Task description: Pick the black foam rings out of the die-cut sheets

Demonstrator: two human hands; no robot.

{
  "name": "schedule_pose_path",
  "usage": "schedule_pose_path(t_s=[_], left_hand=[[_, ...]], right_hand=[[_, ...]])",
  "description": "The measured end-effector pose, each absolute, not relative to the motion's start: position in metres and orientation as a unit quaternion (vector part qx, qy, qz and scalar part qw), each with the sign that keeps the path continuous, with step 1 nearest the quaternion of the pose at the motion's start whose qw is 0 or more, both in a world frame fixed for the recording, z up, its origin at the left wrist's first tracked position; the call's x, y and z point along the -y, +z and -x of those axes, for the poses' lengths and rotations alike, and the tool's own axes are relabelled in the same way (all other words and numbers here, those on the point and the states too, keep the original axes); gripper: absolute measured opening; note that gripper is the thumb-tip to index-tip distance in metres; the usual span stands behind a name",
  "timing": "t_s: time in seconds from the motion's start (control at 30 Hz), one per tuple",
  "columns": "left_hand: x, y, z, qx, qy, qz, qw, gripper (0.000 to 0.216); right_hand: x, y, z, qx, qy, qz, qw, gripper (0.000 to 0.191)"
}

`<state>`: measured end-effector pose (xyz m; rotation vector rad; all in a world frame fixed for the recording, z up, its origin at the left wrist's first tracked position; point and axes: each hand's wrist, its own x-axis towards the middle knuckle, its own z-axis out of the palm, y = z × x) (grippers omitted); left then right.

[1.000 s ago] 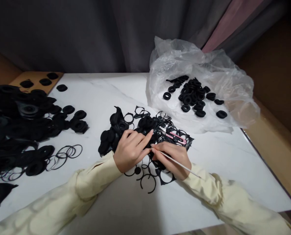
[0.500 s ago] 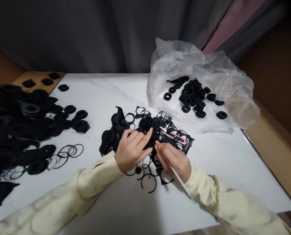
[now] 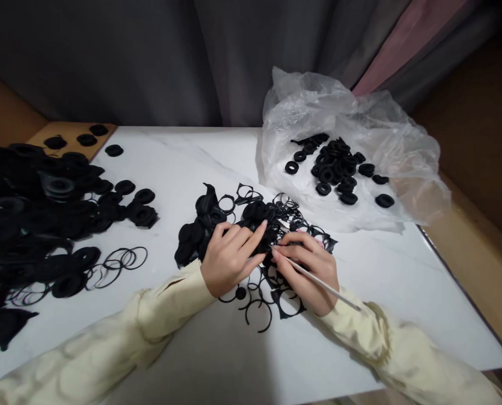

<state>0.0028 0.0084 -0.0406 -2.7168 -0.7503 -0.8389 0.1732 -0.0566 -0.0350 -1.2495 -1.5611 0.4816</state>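
Note:
Over a heap of black rubber rings and trimmings (image 3: 288, 304), my left hand (image 3: 234, 260) holds a black rubber ring (image 3: 267, 242) between thumb and fingers, partly hidden by them. My right hand (image 3: 312, 270) pinches a slim, pale, stick-like tool (image 3: 329, 288), whose tip points at that ring. The tool's tip is too small to make out. Under the right hand lies a pink-handled cutter (image 3: 319, 242), mostly covered. Thick black rubber parts (image 3: 191, 236) are piled just left of the left hand.
A large pile of black rubber parts (image 3: 65, 214) covers the left of the white table (image 3: 183, 163), with thin loose rings (image 3: 120, 264) beside it. At the back right, a clear plastic bag (image 3: 411, 146) bears several black rings (image 3: 337, 163). A grey curtain (image 3: 158, 62) hangs behind.
My right hand has turned and shifted slightly right, swinging the tool's rear end up and right. It now covers most of the pink cutter. The left hand keeps its pose.

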Motion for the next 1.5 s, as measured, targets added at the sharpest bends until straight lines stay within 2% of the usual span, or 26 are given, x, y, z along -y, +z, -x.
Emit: schedule_pose_path(t_s=[0.23,0.4,0.53,0.77,1.13,1.5], left_hand=[[-0.008,-0.042,-0.002,0.254,-0.278,0.92,0.105,0.043],[-0.007,-0.041,-0.002,0.253,-0.282,0.92,0.103,0.045],[-0.007,-0.04,-0.002,0.246,-0.287,0.919,0.11,0.044],[-0.007,-0.041,-0.002,0.245,-0.291,0.918,0.112,0.042],[-0.007,-0.041,-0.002,0.251,-0.291,0.916,0.118,0.041],[-0.006,-0.04,-0.002,0.252,-0.299,0.913,0.115,0.035]], right_hand=[[0.054,-0.036,-0.173,0.549,0.351,0.552,0.521,0.012],[0.049,-0.03,-0.179,0.478,0.457,0.575,0.481,0.013],[0.045,-0.025,-0.183,0.474,0.484,0.585,0.446,0.013],[0.042,-0.024,-0.182,0.437,0.531,0.564,0.457,0.022],[0.045,-0.019,-0.188,0.512,0.479,0.564,0.437,0.009],[0.047,-0.022,-0.189,0.469,0.585,0.49,0.444,0.016]])
